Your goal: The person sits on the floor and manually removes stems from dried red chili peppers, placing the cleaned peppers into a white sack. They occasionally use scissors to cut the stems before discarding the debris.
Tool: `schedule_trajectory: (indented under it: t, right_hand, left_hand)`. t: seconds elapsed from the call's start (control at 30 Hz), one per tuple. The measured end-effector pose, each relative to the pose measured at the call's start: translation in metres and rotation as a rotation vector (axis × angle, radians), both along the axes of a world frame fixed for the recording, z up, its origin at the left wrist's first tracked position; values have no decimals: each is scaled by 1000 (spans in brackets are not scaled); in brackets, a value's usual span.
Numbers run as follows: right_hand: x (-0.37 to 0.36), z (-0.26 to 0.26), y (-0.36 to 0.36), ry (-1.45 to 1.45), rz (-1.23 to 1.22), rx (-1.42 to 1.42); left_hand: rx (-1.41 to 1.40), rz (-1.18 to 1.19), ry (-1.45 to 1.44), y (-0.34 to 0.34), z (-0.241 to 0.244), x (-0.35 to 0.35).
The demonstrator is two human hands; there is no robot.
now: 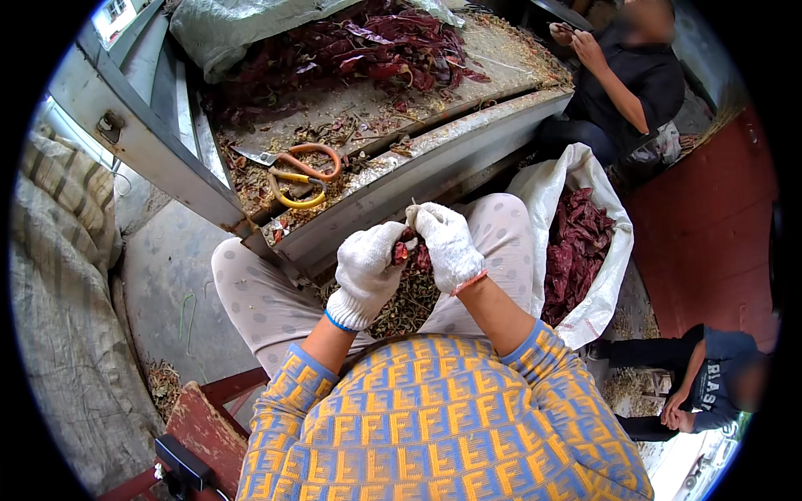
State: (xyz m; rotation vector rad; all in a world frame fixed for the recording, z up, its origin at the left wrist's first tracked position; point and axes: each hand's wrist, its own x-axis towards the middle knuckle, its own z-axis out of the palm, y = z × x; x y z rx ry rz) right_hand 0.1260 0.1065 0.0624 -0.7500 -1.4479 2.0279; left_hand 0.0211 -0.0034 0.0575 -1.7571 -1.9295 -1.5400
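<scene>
Both hands wear white knit gloves and meet above the lap. My left hand (371, 264) is closed around a dried red chili pepper (400, 253), part of which shows between the hands. Against it, my right hand (443, 245) pinches a thin stem at its fingertips; more dark red pepper shows under its fingers. Beyond them, a pile of dried red chilies (376, 50) lies on a board strewn with seeds. Scissors (294, 172) with orange and yellow handles rest near the board's left front corner.
A white woven sack (617, 250) of dried chilies stands by the right knee. Discarded stems (401, 307) lie between the legs. A metal post (144, 131) rises at the left. One person (639, 81) sits at upper right; another (708, 382) is at lower right.
</scene>
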Motion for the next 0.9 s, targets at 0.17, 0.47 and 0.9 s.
schedule_trajectory:
  t: [0.17, 0.47, 0.9]
  right_hand:
    - [-14, 3, 18, 138, -168, -801]
    - [12, -3, 64, -283, 47, 191]
    - [-13, 2, 23, 150, -36, 102]
  left_hand:
    - [84, -106, -231, 1, -8, 6]
    - [-7, -271, -1242, -3, -19, 10]
    - [-39, -541, -1730, -4, -11, 15]
